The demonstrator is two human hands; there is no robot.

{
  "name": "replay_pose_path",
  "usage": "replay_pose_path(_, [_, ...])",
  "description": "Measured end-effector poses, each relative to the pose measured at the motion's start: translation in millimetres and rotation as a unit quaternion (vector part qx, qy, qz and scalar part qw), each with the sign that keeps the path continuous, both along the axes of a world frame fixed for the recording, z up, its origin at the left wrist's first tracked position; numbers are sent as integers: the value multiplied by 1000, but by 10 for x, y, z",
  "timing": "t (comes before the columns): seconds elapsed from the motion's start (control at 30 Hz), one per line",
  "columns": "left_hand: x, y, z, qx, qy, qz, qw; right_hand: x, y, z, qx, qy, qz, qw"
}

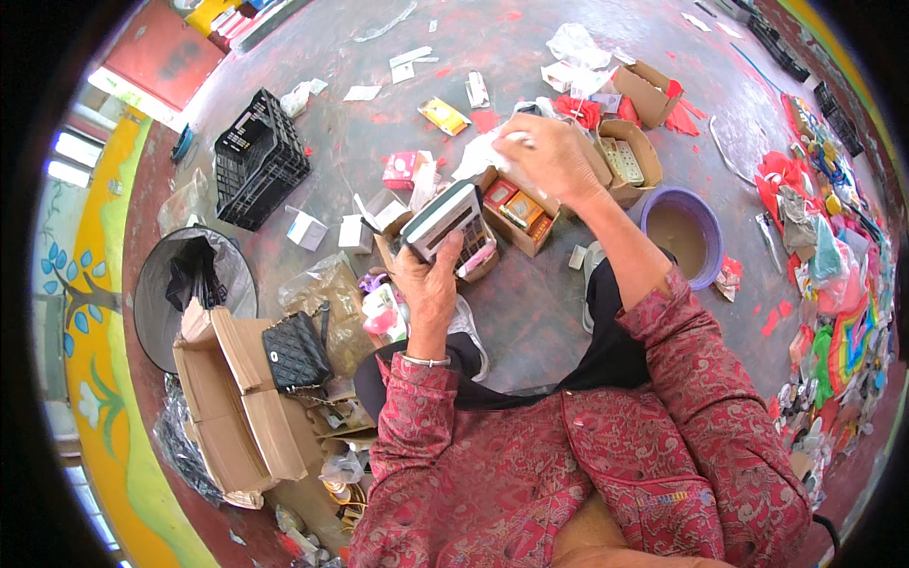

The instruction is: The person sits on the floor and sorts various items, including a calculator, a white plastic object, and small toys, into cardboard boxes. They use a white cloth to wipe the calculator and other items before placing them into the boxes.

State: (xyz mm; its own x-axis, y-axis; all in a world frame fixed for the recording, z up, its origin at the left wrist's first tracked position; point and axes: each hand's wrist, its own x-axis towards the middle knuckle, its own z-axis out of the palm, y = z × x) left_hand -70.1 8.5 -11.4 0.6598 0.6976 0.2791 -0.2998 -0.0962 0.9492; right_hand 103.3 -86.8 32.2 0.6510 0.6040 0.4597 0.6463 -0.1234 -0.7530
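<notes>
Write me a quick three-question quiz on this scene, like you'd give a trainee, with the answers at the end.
1. Which hand holds the calculator?
2. True or false: in this picture, the purple tub is farther right than the black handbag.
3. The right hand has its grip on: A) a shoe, B) something white, C) a bottle.

Key:
1. The left hand.
2. True.
3. B; cloth or paper, I can't tell which.

Black crate (270, 180), purple basin (716, 239) on floor (535, 327)
</notes>
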Motion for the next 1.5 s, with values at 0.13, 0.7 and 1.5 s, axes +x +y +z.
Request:
replay_pose_path(0.13, [-24,129,-139,0,15,-5,1000,40,-62,77,112,297,-21,948])
replay_pose_path(0.7, [68,376,-264,-611,-234,-210,727,-209,-187,98,-66,116,328,935])
replay_pose_path(1.5, [336,364,-227,-499,-25,-33,866,26,-231,-234,-268,261,157,914])
